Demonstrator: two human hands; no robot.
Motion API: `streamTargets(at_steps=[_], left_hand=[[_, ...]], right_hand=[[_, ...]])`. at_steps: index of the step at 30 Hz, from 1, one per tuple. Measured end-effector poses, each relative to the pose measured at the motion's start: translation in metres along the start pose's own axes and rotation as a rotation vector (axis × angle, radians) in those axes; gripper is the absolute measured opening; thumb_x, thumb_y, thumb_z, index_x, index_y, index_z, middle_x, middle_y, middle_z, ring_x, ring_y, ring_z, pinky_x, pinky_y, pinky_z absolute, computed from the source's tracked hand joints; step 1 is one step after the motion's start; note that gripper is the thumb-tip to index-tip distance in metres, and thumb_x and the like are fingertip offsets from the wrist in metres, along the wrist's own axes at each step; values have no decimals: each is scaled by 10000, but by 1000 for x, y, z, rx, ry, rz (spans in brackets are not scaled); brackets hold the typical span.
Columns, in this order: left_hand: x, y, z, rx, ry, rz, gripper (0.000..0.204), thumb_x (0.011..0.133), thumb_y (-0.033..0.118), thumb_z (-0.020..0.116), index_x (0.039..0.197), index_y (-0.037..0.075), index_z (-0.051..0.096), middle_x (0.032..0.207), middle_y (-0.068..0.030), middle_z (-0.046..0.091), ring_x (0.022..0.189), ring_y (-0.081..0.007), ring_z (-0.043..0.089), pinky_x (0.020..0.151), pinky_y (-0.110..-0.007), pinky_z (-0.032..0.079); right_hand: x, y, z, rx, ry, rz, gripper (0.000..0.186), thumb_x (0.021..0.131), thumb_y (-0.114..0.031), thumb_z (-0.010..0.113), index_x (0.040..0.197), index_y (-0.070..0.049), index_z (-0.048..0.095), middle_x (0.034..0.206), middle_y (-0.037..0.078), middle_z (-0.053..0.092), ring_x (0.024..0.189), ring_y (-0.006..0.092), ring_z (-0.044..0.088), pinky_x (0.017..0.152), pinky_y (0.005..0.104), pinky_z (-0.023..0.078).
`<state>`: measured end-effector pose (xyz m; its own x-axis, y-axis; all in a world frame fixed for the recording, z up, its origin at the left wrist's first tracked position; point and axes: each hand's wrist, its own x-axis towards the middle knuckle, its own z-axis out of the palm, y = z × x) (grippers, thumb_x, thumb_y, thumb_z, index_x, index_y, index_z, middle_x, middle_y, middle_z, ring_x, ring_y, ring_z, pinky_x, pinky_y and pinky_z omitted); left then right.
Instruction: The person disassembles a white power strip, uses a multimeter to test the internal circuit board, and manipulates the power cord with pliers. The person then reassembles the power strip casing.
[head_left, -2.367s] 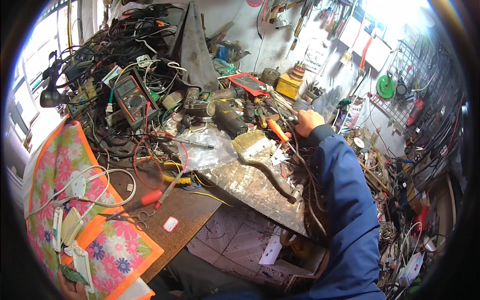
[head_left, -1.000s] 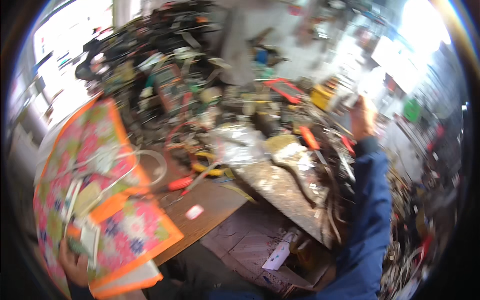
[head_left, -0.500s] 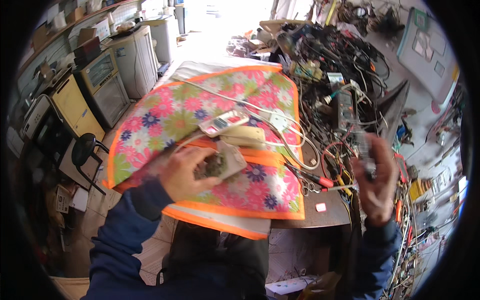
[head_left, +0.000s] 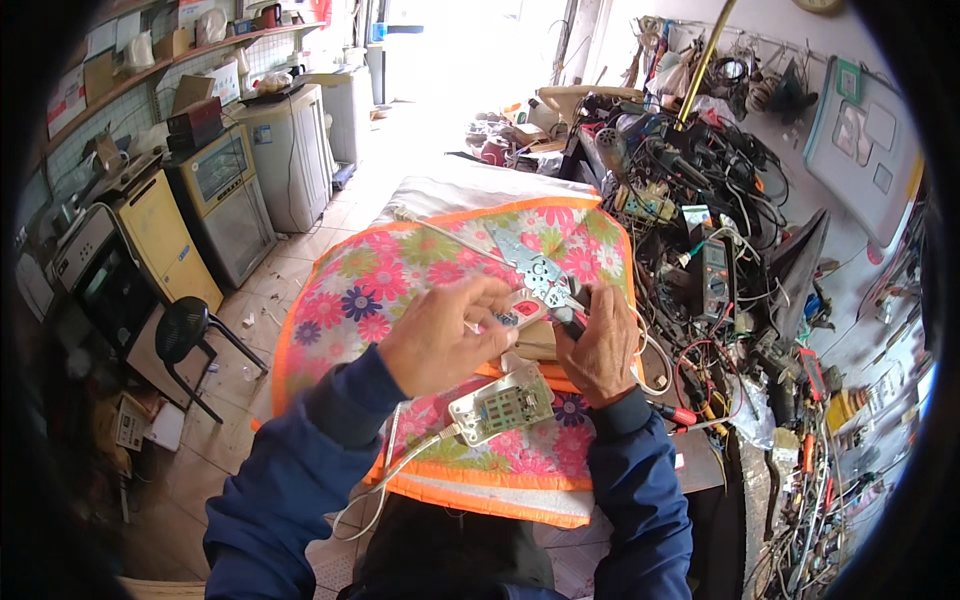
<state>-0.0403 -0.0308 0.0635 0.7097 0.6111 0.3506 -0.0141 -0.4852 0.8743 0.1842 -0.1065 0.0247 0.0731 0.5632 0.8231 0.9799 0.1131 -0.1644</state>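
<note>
My right hand grips the dark handles of a silver wire-stripping plier, its pointed end aimed up and left. Beside it my left hand hovers with thumb and fingers curled but apart, and I see nothing between them. An opened white socket housing with its cord attached lies below both hands, its inner parts showing. Behind the hands sits a white casing with a red part, next to a cream-coloured block, both partly hidden. All rest on a flowered cloth with orange edging.
A heap of black cables and parts fills the bench's right side, with a multimeter among it. Red-handled tools lie right of the cloth. A black stool and old appliances stand at left.
My left hand has let go of the opened socket housing and risen. My right hand has come in from the right over the cloth with the wire-stripping plier. The view has shifted.
</note>
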Motion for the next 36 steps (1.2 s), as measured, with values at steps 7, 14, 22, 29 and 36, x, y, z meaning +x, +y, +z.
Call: streamTargets(at_steps=[7, 14, 22, 29, 36], left_hand=[[30, -37, 27, -584, -92, -83, 320, 995, 222, 664, 1196, -14, 583, 1038, -77, 681, 904, -126, 671, 787, -267, 560], [28, -44, 31, -478, -92, -1, 224, 944, 100, 706, 1131, -3, 636, 980, -78, 706, 877, -131, 685, 794, -267, 561], [16, -23, 37, -582, -60, 74, 480, 794, -14, 831, 1219, 24, 611, 1086, -59, 689, 1009, -147, 664, 876, -307, 562], [9, -22, 1, -53, -17, -77, 220, 927, 39, 694, 1134, -18, 646, 964, -41, 675, 847, -91, 649, 772, -256, 554], [7, -28, 5, 267, 160, -21, 98, 943, 11, 648, 1034, -13, 677, 840, -17, 669, 725, -52, 618, 654, -228, 514]], right_hand=[[-19, 5, 2, 152, -57, 32, 452, 692, -108, 801, 1039, -5, 530, 877, 179, 546, 792, 386, 581, 668, 466, 463], [-23, 1, -4, 254, -96, 37, 511, 674, -83, 794, 1103, 4, 530, 890, 198, 535, 815, 417, 577, 677, 472, 470], [-14, -11, -10, 187, 0, -65, 523, 653, -96, 809, 1099, -13, 548, 906, 159, 539, 817, 372, 574, 688, 450, 469], [-11, 20, -17, 950, 3, 703, 338, 901, -85, 671, 1209, 4, 563, 1016, 87, 602, 869, 179, 583, 812, 340, 497], [-7, 79, -38, 1465, 312, 852, 300, 1006, -275, 602, 1084, 14, 603, 887, 87, 636, 785, 194, 604, 736, 332, 497]])
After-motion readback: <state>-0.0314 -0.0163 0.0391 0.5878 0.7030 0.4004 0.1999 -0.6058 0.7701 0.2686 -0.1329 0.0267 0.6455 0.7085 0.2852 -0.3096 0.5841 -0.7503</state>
